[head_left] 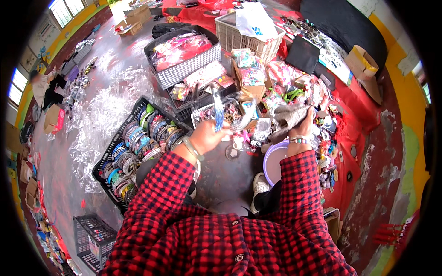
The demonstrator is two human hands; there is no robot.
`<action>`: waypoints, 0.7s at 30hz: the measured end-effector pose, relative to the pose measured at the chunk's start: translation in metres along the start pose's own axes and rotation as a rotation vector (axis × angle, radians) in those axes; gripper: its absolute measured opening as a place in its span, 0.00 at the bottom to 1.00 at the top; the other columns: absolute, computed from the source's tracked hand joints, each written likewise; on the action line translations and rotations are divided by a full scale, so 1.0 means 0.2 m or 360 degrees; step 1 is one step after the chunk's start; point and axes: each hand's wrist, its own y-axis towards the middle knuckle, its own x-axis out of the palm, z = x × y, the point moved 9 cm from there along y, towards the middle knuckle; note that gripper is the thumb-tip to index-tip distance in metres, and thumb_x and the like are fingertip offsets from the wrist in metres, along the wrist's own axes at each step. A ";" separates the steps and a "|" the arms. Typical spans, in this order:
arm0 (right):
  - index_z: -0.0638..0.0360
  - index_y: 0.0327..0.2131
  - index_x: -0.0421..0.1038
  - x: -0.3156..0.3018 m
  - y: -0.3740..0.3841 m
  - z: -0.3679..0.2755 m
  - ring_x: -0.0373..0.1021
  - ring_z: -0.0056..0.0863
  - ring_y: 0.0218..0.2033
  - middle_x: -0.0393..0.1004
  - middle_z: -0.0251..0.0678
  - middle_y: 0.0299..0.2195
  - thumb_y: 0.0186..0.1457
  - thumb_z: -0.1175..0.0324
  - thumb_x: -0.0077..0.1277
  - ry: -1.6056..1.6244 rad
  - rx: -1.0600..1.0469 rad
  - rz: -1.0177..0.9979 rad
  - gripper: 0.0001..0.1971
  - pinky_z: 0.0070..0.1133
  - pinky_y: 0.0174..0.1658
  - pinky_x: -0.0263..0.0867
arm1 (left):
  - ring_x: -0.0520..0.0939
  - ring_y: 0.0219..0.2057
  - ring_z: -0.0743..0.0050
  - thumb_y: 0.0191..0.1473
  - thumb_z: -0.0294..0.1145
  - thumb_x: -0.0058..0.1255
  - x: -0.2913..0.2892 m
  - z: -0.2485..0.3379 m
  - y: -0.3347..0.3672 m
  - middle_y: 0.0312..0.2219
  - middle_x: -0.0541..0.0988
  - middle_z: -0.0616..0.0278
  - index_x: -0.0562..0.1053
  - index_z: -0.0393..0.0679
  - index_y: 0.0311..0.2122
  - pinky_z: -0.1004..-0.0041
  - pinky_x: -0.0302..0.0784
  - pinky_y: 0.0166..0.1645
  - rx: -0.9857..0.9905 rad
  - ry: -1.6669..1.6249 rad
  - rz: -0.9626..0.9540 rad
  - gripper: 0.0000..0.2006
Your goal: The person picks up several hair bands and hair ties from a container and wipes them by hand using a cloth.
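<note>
Grey rumpled cloth (291, 116), right grip (305, 126); slim blue strip (218, 112), left grip (206, 138)

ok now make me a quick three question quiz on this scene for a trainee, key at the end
1. True or false: the left hand is holding the grey fuzzy item.

2. What colour is the round tub?
a) green
b) purple
c) yellow

3. Fill in the blank: the black crate full of ring-shaped bands stands to the ____ of the round tub in the picture.

Key:
1. False; the right hand has it.
2. b
3. left
</note>
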 end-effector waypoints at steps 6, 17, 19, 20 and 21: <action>0.61 0.42 0.64 0.33 -0.22 -0.04 0.66 0.32 0.38 0.69 0.38 0.36 0.51 0.55 0.43 -0.1344 -0.0521 -0.0581 0.21 0.27 0.42 0.61 | 0.75 0.24 0.76 0.46 0.25 0.49 0.00 -0.03 0.04 0.22 0.76 0.61 0.73 0.36 0.31 0.78 0.69 0.30 0.0009 -0.0159 -0.0045 0.06; 0.55 0.16 0.68 0.70 -0.79 0.19 0.61 0.34 0.14 0.61 0.34 0.10 0.42 0.57 0.53 -0.2240 -0.1839 -0.1634 0.13 0.28 0.23 0.54 | 0.78 0.28 0.72 0.43 0.28 0.53 0.11 0.13 0.00 0.27 0.78 0.59 0.74 0.41 0.34 0.74 0.71 0.34 0.0200 -0.0273 -0.0265 0.09; 0.55 0.16 0.68 0.67 -0.75 0.20 0.60 0.35 0.13 0.62 0.34 0.11 0.42 0.58 0.53 -0.2257 -0.1846 -0.1686 0.13 0.28 0.21 0.54 | 0.78 0.28 0.74 0.44 0.28 0.54 0.08 0.15 -0.01 0.27 0.78 0.59 0.74 0.42 0.34 0.75 0.71 0.34 0.0164 -0.0251 -0.0306 0.09; 0.55 0.16 0.68 0.66 -0.73 0.20 0.60 0.34 0.13 0.63 0.34 0.11 0.42 0.59 0.53 -0.2295 -0.1835 -0.1678 0.12 0.27 0.22 0.54 | 0.78 0.28 0.76 0.44 0.27 0.54 0.07 0.20 -0.01 0.26 0.78 0.61 0.74 0.42 0.33 0.77 0.71 0.34 0.0204 -0.0257 -0.0321 0.08; 0.55 0.15 0.68 0.66 -0.73 0.19 0.61 0.35 0.13 0.63 0.34 0.11 0.43 0.60 0.53 -0.2279 -0.1816 -0.1663 0.12 0.27 0.22 0.54 | 0.78 0.28 0.76 0.44 0.27 0.54 0.07 0.20 -0.02 0.26 0.78 0.61 0.74 0.41 0.32 0.77 0.71 0.34 0.0172 -0.0237 -0.0345 0.07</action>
